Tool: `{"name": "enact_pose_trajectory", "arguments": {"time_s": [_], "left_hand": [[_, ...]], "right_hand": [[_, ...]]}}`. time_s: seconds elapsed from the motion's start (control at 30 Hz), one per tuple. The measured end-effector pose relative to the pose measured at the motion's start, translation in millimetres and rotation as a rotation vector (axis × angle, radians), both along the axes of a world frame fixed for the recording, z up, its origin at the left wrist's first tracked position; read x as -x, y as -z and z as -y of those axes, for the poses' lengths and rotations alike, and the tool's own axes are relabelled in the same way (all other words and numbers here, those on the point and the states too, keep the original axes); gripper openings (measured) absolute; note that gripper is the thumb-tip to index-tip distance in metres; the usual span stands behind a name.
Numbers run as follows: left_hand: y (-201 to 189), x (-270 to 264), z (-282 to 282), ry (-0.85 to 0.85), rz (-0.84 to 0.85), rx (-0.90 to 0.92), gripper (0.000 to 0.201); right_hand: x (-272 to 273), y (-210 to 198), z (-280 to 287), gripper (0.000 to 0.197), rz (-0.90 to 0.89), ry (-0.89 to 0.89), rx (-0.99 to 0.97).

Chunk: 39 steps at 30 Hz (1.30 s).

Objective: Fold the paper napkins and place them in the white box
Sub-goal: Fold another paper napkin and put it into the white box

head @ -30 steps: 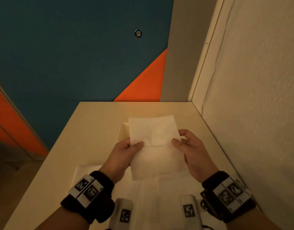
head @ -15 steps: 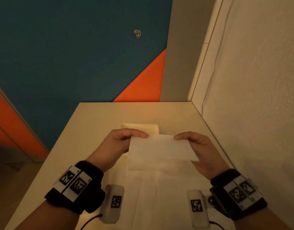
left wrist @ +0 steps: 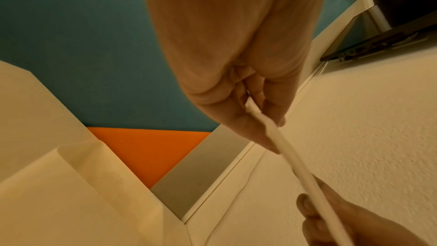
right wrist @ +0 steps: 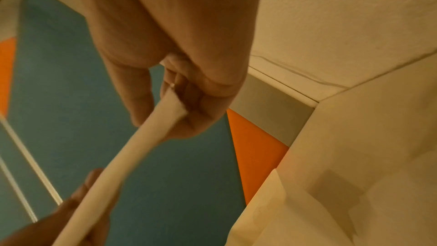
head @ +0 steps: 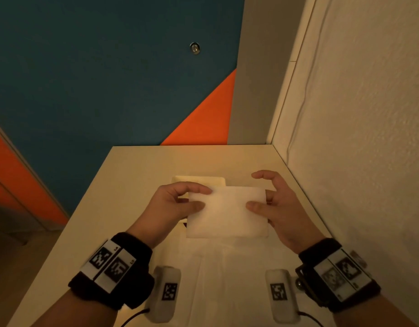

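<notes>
A folded white paper napkin hangs in the air between both hands above the table. My left hand pinches its left edge between thumb and fingers. My right hand pinches its right edge with the thumb on top, its forefinger lifted clear. The wrist views show the napkin edge-on, held at both ends by the left hand and right hand. Behind the napkin, the white box sits on the table, mostly hidden. More unfolded napkins lie flat under my wrists.
The pale table ends at a rough white wall on the right and drops off on the left. A blue and orange floor shows beyond the far edge.
The napkin went from an upright open sheet to a folded rectangle half as tall. Both hands turned over and re-gripped its sides, and the box behind came back into view.
</notes>
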State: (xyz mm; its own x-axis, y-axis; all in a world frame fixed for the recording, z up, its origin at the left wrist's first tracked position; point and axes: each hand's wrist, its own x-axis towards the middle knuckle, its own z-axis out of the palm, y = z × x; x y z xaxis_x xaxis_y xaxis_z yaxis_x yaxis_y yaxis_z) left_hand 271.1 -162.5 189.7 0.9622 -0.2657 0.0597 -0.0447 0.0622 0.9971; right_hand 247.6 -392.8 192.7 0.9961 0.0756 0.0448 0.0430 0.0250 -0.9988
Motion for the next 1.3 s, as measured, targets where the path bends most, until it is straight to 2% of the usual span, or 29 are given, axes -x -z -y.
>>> {"name": "enact_pose_trajectory", "arguments": {"time_s": [0.13, 0.23, 0.33, 0.4, 0.47, 0.53, 0.6, 0.73, 0.8, 0.87, 1.0, 1.17, 1.3], "left_hand": [[-8, 2, -5, 0.138, -0.003, -0.088, 0.023], [-13, -1, -5, 0.3, 0.008, -0.273, 0.026], [-10, -1, 0, 0.459, 0.053, -0.43, 0.029], [-7, 0, 2, 0.399, 0.043, -0.43, 0.029], [0, 1, -1, 0.257, -0.017, -0.345, 0.033], [10, 6, -11, 0.082, -0.069, -0.277, 0.034], [22, 11, -26, -0.088, -0.12, -0.208, 0.034], [57, 24, -65, -0.317, -0.224, -0.175, 0.032], [77, 28, -84, -0.414, -0.291, -0.193, 0.032], [93, 32, -101, -0.488, -0.338, -0.252, 0.032], [117, 39, -129, -0.541, -0.389, -0.398, 0.031], [135, 45, -143, -0.492, -0.405, -0.613, 0.029], [137, 47, -140, -0.481, -0.388, -0.682, 0.029]], "right_hand": [[2, -4, 1, 0.054, 0.055, -0.059, 0.168], [0, -8, -3, 0.055, 0.09, -0.178, 0.302], [-4, -8, -10, 0.053, 0.095, -0.283, 0.344], [-7, -4, -12, 0.048, 0.105, -0.285, 0.332], [-12, 6, -10, 0.04, 0.086, -0.195, 0.327], [-20, 24, -3, 0.035, 0.035, -0.049, 0.467], [-26, 50, 8, 0.04, -0.031, 0.043, 0.687], [-25, 108, 28, 0.063, -0.246, -0.076, 1.001], [-21, 134, 33, 0.078, -0.325, -0.161, 1.095], [-15, 150, 34, 0.084, -0.376, -0.212, 1.144], [-7, 168, 38, 0.08, -0.375, -0.216, 1.152], [-8, 171, 39, 0.079, -0.355, -0.22, 1.159], [-8, 173, 39, 0.079, -0.341, -0.212, 1.16]]}}
